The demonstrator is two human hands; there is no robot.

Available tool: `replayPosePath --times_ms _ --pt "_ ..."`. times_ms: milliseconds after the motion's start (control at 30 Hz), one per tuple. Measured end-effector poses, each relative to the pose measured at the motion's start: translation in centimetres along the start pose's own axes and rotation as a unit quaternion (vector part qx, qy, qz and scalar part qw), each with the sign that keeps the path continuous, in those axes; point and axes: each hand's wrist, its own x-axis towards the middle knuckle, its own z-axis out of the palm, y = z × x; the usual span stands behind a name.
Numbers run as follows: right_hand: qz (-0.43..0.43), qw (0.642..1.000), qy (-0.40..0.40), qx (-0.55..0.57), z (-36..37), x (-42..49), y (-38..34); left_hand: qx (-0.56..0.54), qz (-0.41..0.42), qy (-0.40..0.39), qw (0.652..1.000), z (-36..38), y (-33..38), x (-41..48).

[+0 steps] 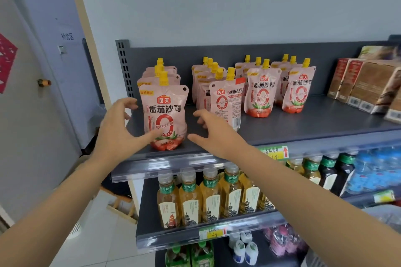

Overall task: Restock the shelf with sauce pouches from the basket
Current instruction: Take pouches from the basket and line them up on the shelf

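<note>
Between our two hands stands the front tomato sauce pouch, upright, heading its row. Our left hand is spread loose, thumb against the pouch's lower corner, though we cannot tell if it touches. Our right hand curves loosely just beside it, holding nothing. More pouch rows stand beyond our right hand. A pale wall rises behind the dark grey metal shelf; brown cartons sit far right, tea bottles below our wrists. The pouches are glossy pink with yellow caps
</note>
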Motion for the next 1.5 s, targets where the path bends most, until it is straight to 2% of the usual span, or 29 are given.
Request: replayPosePath --times_ms 133,267,400,567,867,1033,1233,1300,1500 --pt "-0.026 0.994 0.077 -0.071 -1.4 -3.2 1.5 0.066 0.139 0.069 0.986 0.7 2.7 -1.7" --pt "0.003 0.979 0.145 -0.143 -4.1 -7.4 4.0 0.136 0.213 0.076 0.965 3.4 7.4 -4.0" --pt "0.076 0.966 0.155 -0.194 -7.6 -13.7 7.8 0.161 0.24 0.009 0.957 8.6 12.9 -7.6" --pt "0.193 0.955 0.09 -0.205 -11.9 -22.2 12.7 0.152 0.191 -0.087 0.966 16.3 19.7 -13.5" --pt "0.38 0.909 -0.009 -0.169 -16.2 -35.7 24.2 0.171 0.219 -0.286 0.917 30.0 27.4 -22.9" --pt "0.454 0.881 -0.006 -0.135 -15.4 -37.6 30.5 0.148 0.25 -0.356 0.888 37.2 28.2 -24.4" --pt "0.571 0.82 -0.025 -0.023 -11.0 -36.8 38.3 0.133 0.25 -0.463 0.84 46.2 27.9 -24.9" --pt "0.618 0.785 -0.032 0.018 -9.3 -36.4 40.7 0.127 0.251 -0.499 0.82 48.8 27.5 -24.7" --pt "0.763 0.634 -0.034 0.124 -4.0 -36.7 46.1 0.148 0.234 -0.569 0.775 54.1 25.3 -24.0"
